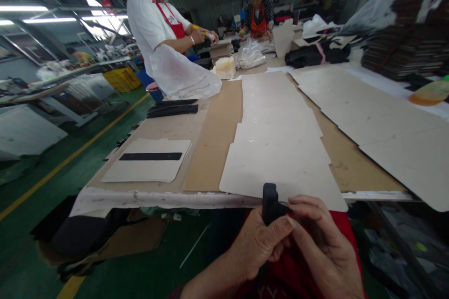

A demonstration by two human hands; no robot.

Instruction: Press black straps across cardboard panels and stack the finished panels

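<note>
My left hand (257,243) is closed around a bent black strip (270,198), whose upper end sticks up between thumb and fingers. Beside it, my right hand (324,247) pinches at the strip's edge with thumb and fingertips; the exact contact is partly hidden. Both hands are over my lap at the table's front edge. Just beyond them lies a row of overlapping pale board sheets (277,149). To the left, a flat black strip (150,156) rests on a pale panel (140,175).
More black strips (173,110) lie at the table's left edge. A second row of pale boards (372,117) runs along the right. Across the table a co-worker (154,28) stands; another person (257,14) is farther back. An open carton (122,243) sits below left.
</note>
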